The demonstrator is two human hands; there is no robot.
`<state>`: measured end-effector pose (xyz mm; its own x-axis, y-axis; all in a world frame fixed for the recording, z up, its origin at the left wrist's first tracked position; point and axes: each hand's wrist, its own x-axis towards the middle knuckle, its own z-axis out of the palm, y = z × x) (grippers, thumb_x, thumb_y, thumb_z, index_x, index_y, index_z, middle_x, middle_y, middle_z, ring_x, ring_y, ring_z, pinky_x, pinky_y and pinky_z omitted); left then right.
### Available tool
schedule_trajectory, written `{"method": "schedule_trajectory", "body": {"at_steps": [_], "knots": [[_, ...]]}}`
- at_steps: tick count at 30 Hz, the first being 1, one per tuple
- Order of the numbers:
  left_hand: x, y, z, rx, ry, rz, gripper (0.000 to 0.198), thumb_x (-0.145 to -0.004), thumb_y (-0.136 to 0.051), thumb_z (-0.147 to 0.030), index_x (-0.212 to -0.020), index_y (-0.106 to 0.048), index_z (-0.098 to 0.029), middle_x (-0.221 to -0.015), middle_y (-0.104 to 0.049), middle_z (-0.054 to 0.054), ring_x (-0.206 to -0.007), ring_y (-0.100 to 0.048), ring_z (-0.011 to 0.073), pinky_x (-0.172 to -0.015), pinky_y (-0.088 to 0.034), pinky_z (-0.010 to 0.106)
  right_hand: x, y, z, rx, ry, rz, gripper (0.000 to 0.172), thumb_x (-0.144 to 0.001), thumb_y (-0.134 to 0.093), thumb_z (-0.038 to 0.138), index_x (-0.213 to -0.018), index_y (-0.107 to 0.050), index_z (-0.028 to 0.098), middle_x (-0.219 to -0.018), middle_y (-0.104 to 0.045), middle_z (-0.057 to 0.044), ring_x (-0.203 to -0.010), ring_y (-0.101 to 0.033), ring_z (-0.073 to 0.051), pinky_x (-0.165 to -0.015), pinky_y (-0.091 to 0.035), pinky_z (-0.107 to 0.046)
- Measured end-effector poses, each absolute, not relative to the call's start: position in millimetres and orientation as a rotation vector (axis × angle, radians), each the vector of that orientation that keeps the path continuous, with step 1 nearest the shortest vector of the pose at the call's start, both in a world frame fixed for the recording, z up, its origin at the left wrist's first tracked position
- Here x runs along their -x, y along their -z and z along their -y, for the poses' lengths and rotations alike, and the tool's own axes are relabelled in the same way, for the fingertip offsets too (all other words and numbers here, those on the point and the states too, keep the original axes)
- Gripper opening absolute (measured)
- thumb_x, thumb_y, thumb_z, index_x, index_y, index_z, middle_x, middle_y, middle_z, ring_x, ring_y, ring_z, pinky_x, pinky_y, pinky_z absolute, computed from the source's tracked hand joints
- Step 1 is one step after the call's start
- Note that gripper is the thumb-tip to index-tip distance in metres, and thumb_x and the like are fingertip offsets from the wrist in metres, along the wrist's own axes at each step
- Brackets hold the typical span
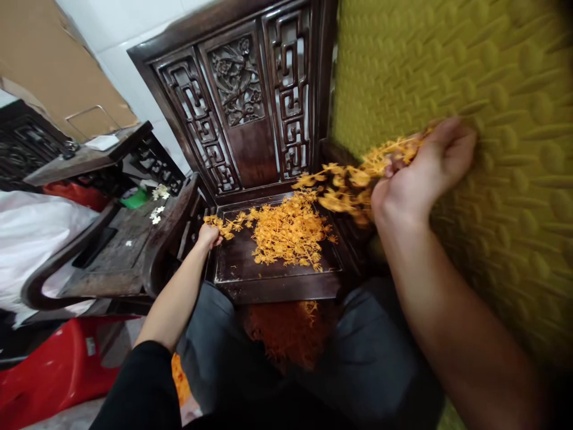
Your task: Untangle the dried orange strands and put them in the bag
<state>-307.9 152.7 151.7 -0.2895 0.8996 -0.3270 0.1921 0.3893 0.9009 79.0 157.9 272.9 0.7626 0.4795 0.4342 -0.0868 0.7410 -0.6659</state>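
Dark carved wood fills the background: a chair (250, 101) with a fretwork back stands against a white tiled wall, and a yellow padded sheet (492, 89) hangs to its right. On the bare seat (233, 263) lies a loose pile of orange sprigs (289, 233), tangled into one another. The left hand (208, 236) is at the seat's left edge, fingers curled on the end of one sprig at the rim of the pile. The right hand (425, 167) is raised beside the padded sheet, closed in a fist around a bunch (353, 179) whose tips trail down toward the seat. Below the seat, between the knees, sits a darker orange heap (286, 334).

The sprigs look thin and hooked together, so a slow pull along the stem would likely free one cleanly, while a sideways yank could drag the pile off the seat. Holding the bunch by its stems, clear of the pile, should stop the tips from snagging.
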Motion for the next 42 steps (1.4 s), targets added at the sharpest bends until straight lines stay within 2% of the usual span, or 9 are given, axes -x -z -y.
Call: {"method": "schedule_trajectory", "body": {"at_steps": [3, 8, 10, 13, 20, 24, 29, 34, 42], "knots": [[309, -158, -147, -1.004, -0.684, -1.900, 0.038, -0.095, -0.064, -0.037, -0.127, -0.061, -0.015, -0.126, -0.063, 0.012, -0.109, -0.065, 0.0239, -0.091, -0.057, 0.045, -65, -270, -147, 0.715, -0.573, 0.899, 0.033, -0.096, -0.054, 0.055, -0.085, -0.049, 0.025, -0.070, -0.043, 0.002, -0.049, -0.037, -0.009, -0.043, -0.027, -0.025], [295, -209, -139, -1.249, -0.561, -1.972, 0.023, -0.066, -0.088, -0.020, -0.073, -0.068, -0.012, -0.074, -0.071, 0.014, -0.089, -0.071, 0.0340, -0.081, -0.055, 0.043, -45, -255, -141, 0.754, -0.990, 1.113, 0.042, -0.087, -0.066, 0.064, -0.088, -0.057, 0.023, -0.067, -0.047, 0.002, -0.050, -0.038, -0.009, -0.043, -0.027, -0.024], [272, -235, -128, -1.464, -0.671, -1.872, 0.023, -0.067, -0.088, -0.024, -0.081, -0.072, -0.016, -0.090, -0.075, 0.012, -0.104, -0.069, 0.0310, -0.095, -0.051, 0.040, -39, -257, -135, 0.737, -1.106, 1.141, 0.043, -0.082, -0.072, 0.062, -0.089, -0.060, 0.022, -0.069, -0.052, 0.001, -0.053, -0.042, -0.009, -0.044, -0.028, -0.023], [216, -263, -105, -2.022, -1.015, -1.279, 0.034, -0.093, -0.063, -0.041, -0.118, -0.069, -0.020, -0.124, -0.071, 0.010, -0.117, -0.064, 0.0237, -0.104, -0.046, 0.038, -25, -261, -122, 0.710, -1.214, 1.235, 0.042, -0.082, -0.074, 0.060, -0.092, -0.063, 0.021, -0.074, -0.057, 0.000, -0.059, -0.048, -0.010, -0.048, -0.034, -0.023], [158, -249, -77, -1.787, -0.914, -1.107, 0.039, -0.092, -0.060, -0.054, -0.077, -0.059, -0.017, -0.061, -0.056, -0.003, -0.056, -0.049, 0.0108, -0.057, -0.039, 0.025, -15, -243, -124, 0.904, -0.825, 1.487, 0.040, -0.091, -0.066, 0.054, -0.075, -0.058, 0.019, -0.067, -0.053, 0.001, -0.059, -0.046, -0.010, -0.054, -0.037, -0.025], [184, -220, -74, -1.752, -0.764, -1.123, 0.042, -0.090, -0.063, -0.054, -0.071, -0.054, -0.018, -0.059, -0.054, -0.003, -0.053, -0.045, 0.0100, -0.053, -0.033, 0.025, -39, -222, -152, 0.991, -0.784, 1.053, 0.040, -0.093, -0.060, 0.056, -0.078, -0.051, 0.020, -0.069, -0.058, 0.000, -0.050, -0.041, -0.008, -0.044, -0.031, -0.022], [203, -196, -90, -1.522, -1.108, -1.154, 0.038, -0.088, -0.066, -0.054, -0.080, -0.060, -0.017, -0.070, -0.062, -0.001, -0.063, -0.054, 0.0120, -0.063, -0.042, 0.026, -19, -201, -138, 0.962, -1.169, 1.275, 0.035, -0.093, -0.061, 0.050, -0.108, -0.061, 0.017, -0.078, -0.065, -0.002, -0.053, -0.047, -0.010, -0.046, -0.035, -0.024], [203, -198, -95, -1.496, -1.257, -1.113, 0.034, -0.086, -0.071, -0.051, -0.088, -0.067, -0.018, -0.081, -0.067, 0.001, -0.074, -0.060, 0.0139, -0.071, -0.047, 0.027, 25, -204, -109, 0.981, -1.059, 1.656, 0.044, -0.092, -0.062, 0.053, -0.122, -0.063, 0.021, -0.099, -0.068, -0.007, -0.087, -0.061, -0.020, -0.070, -0.048, -0.033], [202, -200, -82, -1.298, -1.133, -0.982, 0.035, -0.081, -0.079, -0.041, -0.080, -0.053, -0.019, -0.068, -0.067, 0.000, -0.053, -0.057, 0.0093, -0.055, -0.044, 0.023, 24, -194, -125, 1.075, -0.816, 1.485, 0.033, -0.097, -0.057, 0.047, -0.077, -0.051, 0.021, -0.063, -0.050, 0.002, -0.058, -0.045, -0.013, -0.055, -0.036, -0.029]]}}
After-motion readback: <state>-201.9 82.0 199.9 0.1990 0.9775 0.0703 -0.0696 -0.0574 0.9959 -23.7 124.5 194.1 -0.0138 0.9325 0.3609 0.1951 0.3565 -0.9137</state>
